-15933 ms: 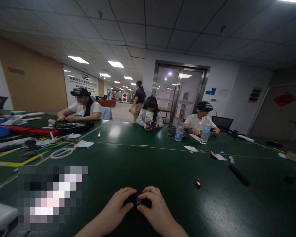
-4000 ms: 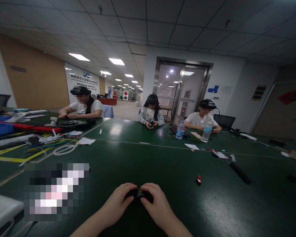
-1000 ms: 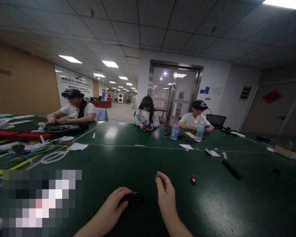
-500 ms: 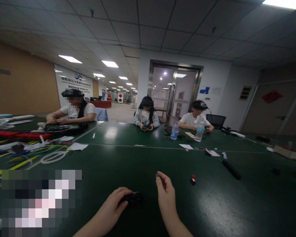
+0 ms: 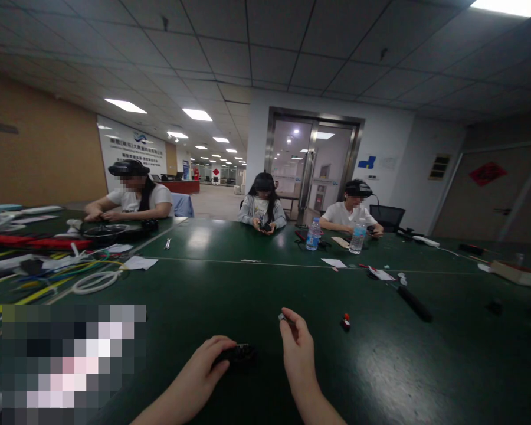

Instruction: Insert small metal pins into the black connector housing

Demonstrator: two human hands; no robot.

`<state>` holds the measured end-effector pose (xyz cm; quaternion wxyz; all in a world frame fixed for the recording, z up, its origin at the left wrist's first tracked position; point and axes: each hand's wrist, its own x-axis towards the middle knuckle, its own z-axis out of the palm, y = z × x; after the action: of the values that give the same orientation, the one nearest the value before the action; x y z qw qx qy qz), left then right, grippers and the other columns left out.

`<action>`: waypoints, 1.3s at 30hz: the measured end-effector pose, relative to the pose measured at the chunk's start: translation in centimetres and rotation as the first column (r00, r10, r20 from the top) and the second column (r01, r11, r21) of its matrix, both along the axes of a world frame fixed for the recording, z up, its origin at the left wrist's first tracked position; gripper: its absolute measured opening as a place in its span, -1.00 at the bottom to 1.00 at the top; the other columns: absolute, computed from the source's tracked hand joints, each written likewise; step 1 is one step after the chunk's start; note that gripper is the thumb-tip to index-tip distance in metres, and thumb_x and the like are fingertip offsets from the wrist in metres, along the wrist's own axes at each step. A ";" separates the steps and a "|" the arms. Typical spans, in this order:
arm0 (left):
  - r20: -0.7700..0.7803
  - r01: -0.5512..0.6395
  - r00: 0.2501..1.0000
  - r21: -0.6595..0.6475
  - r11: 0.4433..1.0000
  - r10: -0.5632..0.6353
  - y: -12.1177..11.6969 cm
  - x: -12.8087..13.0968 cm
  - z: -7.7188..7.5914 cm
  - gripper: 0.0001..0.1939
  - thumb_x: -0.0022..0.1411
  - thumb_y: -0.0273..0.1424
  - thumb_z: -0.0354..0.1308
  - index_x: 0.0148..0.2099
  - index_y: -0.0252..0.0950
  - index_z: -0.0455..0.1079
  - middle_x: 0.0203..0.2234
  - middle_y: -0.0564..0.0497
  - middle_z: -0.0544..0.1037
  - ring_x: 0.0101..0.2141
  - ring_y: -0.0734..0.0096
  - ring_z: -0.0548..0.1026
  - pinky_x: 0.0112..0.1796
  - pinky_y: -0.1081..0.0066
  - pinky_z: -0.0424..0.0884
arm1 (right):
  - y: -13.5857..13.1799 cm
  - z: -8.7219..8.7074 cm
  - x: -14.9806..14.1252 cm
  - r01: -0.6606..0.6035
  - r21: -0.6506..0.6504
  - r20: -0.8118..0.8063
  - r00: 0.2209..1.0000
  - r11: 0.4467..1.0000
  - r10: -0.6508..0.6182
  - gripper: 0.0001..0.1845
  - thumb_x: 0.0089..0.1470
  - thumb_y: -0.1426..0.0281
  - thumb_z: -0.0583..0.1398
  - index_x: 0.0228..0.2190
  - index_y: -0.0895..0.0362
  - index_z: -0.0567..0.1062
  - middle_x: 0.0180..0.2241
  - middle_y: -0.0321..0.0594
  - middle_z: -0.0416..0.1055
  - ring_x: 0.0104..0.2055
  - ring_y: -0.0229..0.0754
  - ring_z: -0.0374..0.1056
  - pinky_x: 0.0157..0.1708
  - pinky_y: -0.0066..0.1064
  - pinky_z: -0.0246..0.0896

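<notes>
My left hand is closed around one end of a small black device on the green table, with the fingers over its top and the thumb along its near side. The device's exact kind is too dark to make out. To the right, my right hand is raised and pinches a tiny grey, metallic-looking piece between thumb and fingertips. A gap separates the two hands. Further right on the table lies a small red and black object.
A black-handled tool lies to the right. Two water bottles stand towards the far side, near paper scraps. Cables and a coiled white cord crowd the left. Three people in headsets sit opposite. A small wrench lies at the far left.
Both my hands stay nearly in place. The tiny piece in my right fingertips has turned slightly and shows lighter. The person opposite in the middle has shifted the dark object in their hands.
</notes>
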<state>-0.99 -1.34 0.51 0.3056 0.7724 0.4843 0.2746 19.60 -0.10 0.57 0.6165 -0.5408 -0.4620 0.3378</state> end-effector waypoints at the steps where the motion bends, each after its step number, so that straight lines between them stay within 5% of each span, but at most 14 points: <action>1: 0.001 0.000 1.000 -0.001 1.000 0.000 0.0 0.0 0.0 -0.67 0.13 -0.47 -0.07 -0.05 -0.20 0.31 -0.07 0.01 0.38 -0.04 0.32 0.32 0.02 0.31 0.19 | 0.0 -0.1 0.0 -0.007 0.000 0.002 1.000 1.000 0.007 -0.62 -0.04 0.24 0.09 -0.16 0.13 0.38 -0.17 -0.15 0.38 -0.11 -0.11 0.31 -0.11 -0.29 0.22; 19: 0.029 -0.022 0.999 -0.013 1.000 0.022 0.4 -0.3 -0.9 -0.63 0.11 -0.46 -0.03 0.00 -0.15 0.28 -0.03 0.04 0.35 -0.01 0.30 0.29 0.05 0.28 0.15 | 0.2 -0.1 -0.7 -0.140 -0.046 -0.067 0.988 0.989 0.136 -0.61 -0.10 0.28 0.17 -0.18 0.15 0.38 -0.22 -0.17 0.41 -0.14 -0.11 0.33 -0.11 -0.29 0.22; 28: 0.033 -0.005 0.999 0.007 1.000 0.004 0.3 -0.1 -0.6 -0.62 0.08 -0.48 -0.02 -0.02 -0.18 0.27 -0.06 0.03 0.37 -0.04 0.32 0.31 0.02 0.30 0.18 | -1.1 0.3 -1.4 -0.357 -0.101 0.315 0.874 0.929 0.370 -0.70 -0.04 0.40 0.12 -0.19 0.05 0.42 -0.17 -0.27 0.39 -0.07 -0.15 0.28 -0.06 -0.31 0.15; 39: 0.063 0.013 0.998 0.033 0.999 -0.015 0.8 0.0 -1.3 -0.61 0.04 -0.49 -0.01 -0.04 -0.20 0.29 -0.08 0.01 0.39 -0.05 0.32 0.32 0.00 0.32 0.19 | -1.8 0.4 -2.2 -0.429 -0.189 0.560 0.692 0.883 0.456 -0.74 -0.09 0.47 0.17 -0.31 -0.07 0.50 -0.21 -0.37 0.41 -0.10 -0.20 0.27 -0.07 -0.35 0.12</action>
<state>-1.04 -0.59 -0.82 0.3102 0.7716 0.4643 0.3046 17.37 -1.88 0.98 0.3306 -0.5040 -0.7388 0.3013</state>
